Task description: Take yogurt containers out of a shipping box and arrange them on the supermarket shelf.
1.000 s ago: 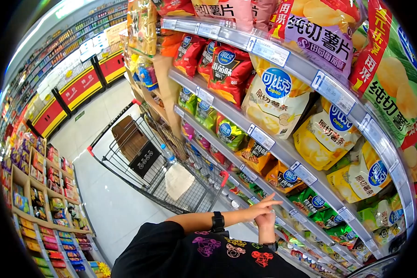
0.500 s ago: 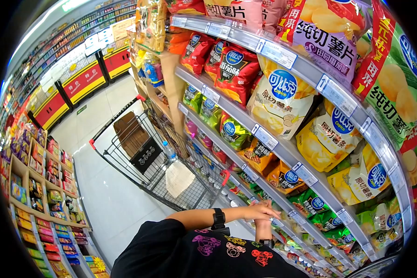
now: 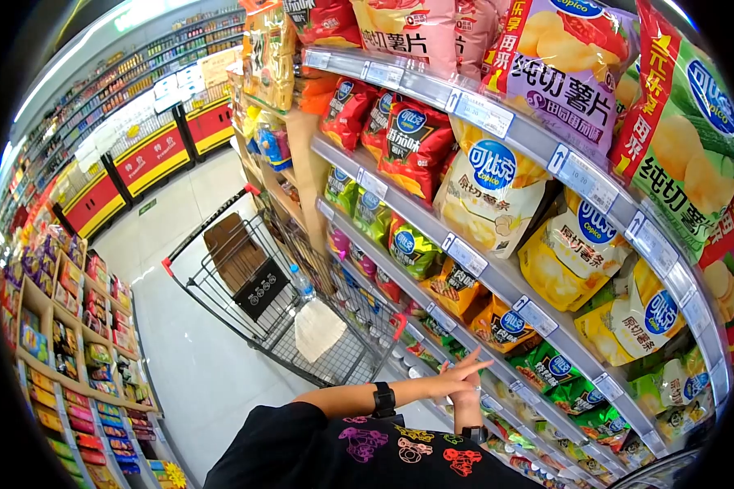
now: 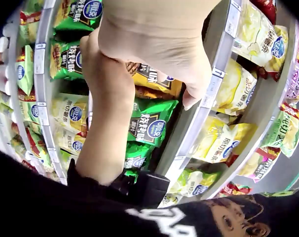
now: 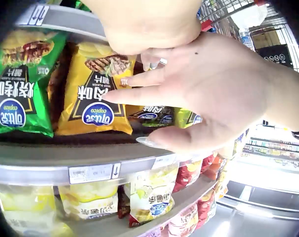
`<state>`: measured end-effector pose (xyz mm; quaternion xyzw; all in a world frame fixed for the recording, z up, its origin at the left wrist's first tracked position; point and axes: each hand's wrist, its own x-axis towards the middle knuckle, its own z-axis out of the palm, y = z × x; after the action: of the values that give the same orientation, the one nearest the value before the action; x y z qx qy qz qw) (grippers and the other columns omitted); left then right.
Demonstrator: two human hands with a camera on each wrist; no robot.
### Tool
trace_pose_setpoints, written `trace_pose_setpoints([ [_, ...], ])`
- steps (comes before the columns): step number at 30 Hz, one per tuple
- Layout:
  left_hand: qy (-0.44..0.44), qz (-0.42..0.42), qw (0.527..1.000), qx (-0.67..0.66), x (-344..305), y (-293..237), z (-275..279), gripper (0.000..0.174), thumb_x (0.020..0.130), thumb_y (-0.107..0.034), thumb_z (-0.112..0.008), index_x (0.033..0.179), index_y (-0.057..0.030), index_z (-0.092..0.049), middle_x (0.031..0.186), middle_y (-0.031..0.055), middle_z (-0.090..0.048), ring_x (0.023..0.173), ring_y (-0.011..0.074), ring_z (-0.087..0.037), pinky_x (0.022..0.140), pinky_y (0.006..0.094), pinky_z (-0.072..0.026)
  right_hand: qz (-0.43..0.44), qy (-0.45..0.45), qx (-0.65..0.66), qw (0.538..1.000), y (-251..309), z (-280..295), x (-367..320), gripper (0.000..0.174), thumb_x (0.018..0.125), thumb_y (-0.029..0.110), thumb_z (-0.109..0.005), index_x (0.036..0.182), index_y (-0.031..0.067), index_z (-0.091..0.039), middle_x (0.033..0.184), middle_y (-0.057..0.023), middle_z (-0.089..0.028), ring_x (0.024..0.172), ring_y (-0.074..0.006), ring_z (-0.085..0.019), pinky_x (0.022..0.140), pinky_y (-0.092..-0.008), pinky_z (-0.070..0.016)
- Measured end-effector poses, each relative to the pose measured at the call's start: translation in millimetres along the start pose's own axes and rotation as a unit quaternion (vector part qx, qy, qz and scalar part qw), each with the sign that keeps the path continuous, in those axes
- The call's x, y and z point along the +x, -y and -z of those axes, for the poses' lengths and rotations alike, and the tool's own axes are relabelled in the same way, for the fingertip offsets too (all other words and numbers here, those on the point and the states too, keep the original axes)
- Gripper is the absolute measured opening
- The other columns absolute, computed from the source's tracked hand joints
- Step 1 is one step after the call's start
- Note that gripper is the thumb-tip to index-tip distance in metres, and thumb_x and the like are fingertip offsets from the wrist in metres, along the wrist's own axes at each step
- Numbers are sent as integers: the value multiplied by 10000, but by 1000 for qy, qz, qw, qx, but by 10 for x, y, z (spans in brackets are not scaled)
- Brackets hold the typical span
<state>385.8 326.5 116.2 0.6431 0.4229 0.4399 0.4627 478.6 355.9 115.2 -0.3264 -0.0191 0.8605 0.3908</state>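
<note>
My left hand (image 3: 458,375) is held at chest height in front of the snack shelves, with straight, spread fingers pointing at the shelf edge. The right wrist view shows the left hand (image 5: 213,94) open, palm showing, holding nothing. My right hand (image 3: 465,397) rises from below and touches the left palm. In the right wrist view the right hand (image 5: 144,24) is seen from behind, and how its fingers lie is unclear. Both wrists wear black watches (image 3: 383,397). Just behind the hands lie green crisp bags (image 4: 152,126) and a yellow-orange bag (image 5: 95,94).
Tall shelves of crisp bags (image 3: 489,187) with price rails (image 3: 497,281) fill the right side. A wire shopping cart (image 3: 261,326) stands ahead on the left, holding a cardboard box (image 3: 232,244), a water bottle (image 3: 302,285) and a white bag (image 3: 318,326). Another snack shelf (image 3: 57,342) lines the aisle's left.
Half a second ago my left hand lay flat over the right with its fingers together. Now its fingers are spread and lifted again, as they were a second ago. Neither hand took anything.
</note>
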Motion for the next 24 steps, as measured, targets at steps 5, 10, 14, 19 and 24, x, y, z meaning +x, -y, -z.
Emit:
trace_pose_setpoints([
  [5, -22, 36, 999, -17, -58, -136, 134, 732, 749, -242, -497, 1399, -289, -163, 1474, 124, 29, 1351, 253, -49, 1030, 441, -40, -3, -24, -33, 999, -84, -109, 91, 247, 879, 423, -422, 884, 211, -550, 678, 51, -513, 660, -136, -480, 719, -384, -418],
  [10, -23, 15, 1000, -4, -53, -216, 92, 772, 737, -181, -498, 1416, -203, -129, 1466, 157, 48, 1355, 265, 25, 1056, 385, -7, 3, -15, -48, 999, -176, -158, 135, 263, 874, 441, -424, 853, 202, -531, 642, 46, -489, 630, -137, -469, 709, -387, -418],
  [14, 0, 33, 997, -69, -57, -416, 84, 737, 786, -206, -519, 1413, -204, -132, 1461, 131, -16, 1330, 262, -89, 1041, 366, -134, 0, 35, 4, 999, -24, -207, 43, 307, 862, 469, -432, 785, 175, -478, 586, 32, -426, 572, -145, -441, 694, -393, -417],
  [19, 24, 51, 984, -171, -59, -543, -26, 652, 854, -226, -536, 1397, -210, -177, 1433, 92, -173, 1271, 250, -298, 1002, 347, -325, 31, 49, -45, 997, 146, -39, 128, 430, 843, 518, -442, 618, 156, -381, 522, 15, -354, 500, -164, -394, 639, -384, -406],
  [24, -10, 31, 985, -169, -39, -272, -91, 698, 820, -199, -529, 1404, -204, -147, 1441, 114, -113, 1293, 254, -209, 1018, 353, -245, 20, -42, -69, 997, 111, -74, 104, 440, 847, 532, -403, 596, 172, -439, 528, 2, -359, 522, -177, -360, 576, -366, -363],
])
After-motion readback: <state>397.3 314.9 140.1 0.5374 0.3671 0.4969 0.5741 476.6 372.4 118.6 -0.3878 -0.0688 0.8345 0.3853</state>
